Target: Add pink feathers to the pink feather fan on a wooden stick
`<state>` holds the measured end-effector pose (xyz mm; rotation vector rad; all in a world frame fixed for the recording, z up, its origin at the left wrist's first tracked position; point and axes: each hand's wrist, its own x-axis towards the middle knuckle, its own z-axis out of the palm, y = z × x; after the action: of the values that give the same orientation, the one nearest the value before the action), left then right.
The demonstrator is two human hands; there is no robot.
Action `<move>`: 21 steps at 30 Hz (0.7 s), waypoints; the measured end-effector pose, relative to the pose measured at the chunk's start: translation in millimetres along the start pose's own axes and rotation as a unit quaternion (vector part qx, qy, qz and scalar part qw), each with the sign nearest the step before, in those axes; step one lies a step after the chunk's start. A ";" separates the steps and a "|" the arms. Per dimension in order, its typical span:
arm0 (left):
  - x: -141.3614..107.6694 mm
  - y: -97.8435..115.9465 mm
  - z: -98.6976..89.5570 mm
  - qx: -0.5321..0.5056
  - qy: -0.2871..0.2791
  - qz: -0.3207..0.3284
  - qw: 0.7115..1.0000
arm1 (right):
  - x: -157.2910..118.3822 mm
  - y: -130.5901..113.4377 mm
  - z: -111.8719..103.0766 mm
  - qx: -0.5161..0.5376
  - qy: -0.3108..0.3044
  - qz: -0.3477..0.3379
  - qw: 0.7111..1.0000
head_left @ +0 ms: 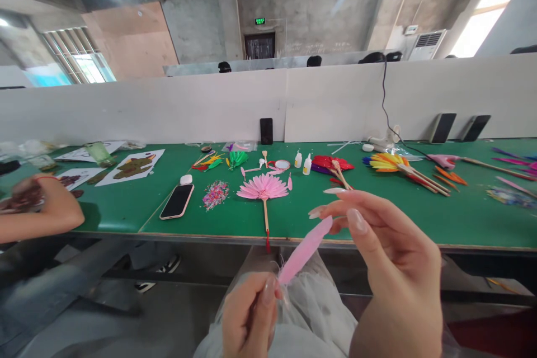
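the green bench stops just past the lap, and its front edge runs from 9 o'clock to 3 o'clock. a low white wall closes the back at 12 o'clock. plain green shows on both sides of the stick of the pink fan, so there is room to move. the fan's red tassel hangs over the edge.

the pink feather is up in the air over the lap, its tip toward 1 o'clock. the two hands are apart. the left hand is at its 7 o'clock end, pinching the bottom with thumb and finger. the right hand is at its 3 o'clock, fingers bent and spread near the tip. i cannot tell if they touch it.

from the pink fan, a pile of shiny bits is at 9 o'clock, and past it a phone lies flat. green feathers are at 10 o'clock. two glue bottles stand at 2 o'clock. the red fan and the yellow fan lie between 2 and 3 o'clock, with the right hand in the way in front. far off at 9 o'clock is another person's arm.
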<state>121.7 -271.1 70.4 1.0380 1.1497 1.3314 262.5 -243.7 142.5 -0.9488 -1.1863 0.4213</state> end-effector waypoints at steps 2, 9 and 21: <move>0.6 -0.9 -0.9 0.008 -0.013 0.001 1.000 | 1.6 6.5 -6.5 -0.002 -0.018 -0.005 1.000; 1.4 -2.6 -2.4 0.031 -0.020 0.017 0.999 | -2.4 -2.9 7.6 0.015 0.058 0.019 0.998; 1.9 -1.8 -0.6 0.008 0.005 0.043 0.999 | 5.2 12.5 -1.3 -0.021 0.001 -0.062 0.998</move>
<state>121.2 -269.2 68.5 1.1043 1.1363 1.3972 267.8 -233.4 135.4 -0.9070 -1.2482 0.2966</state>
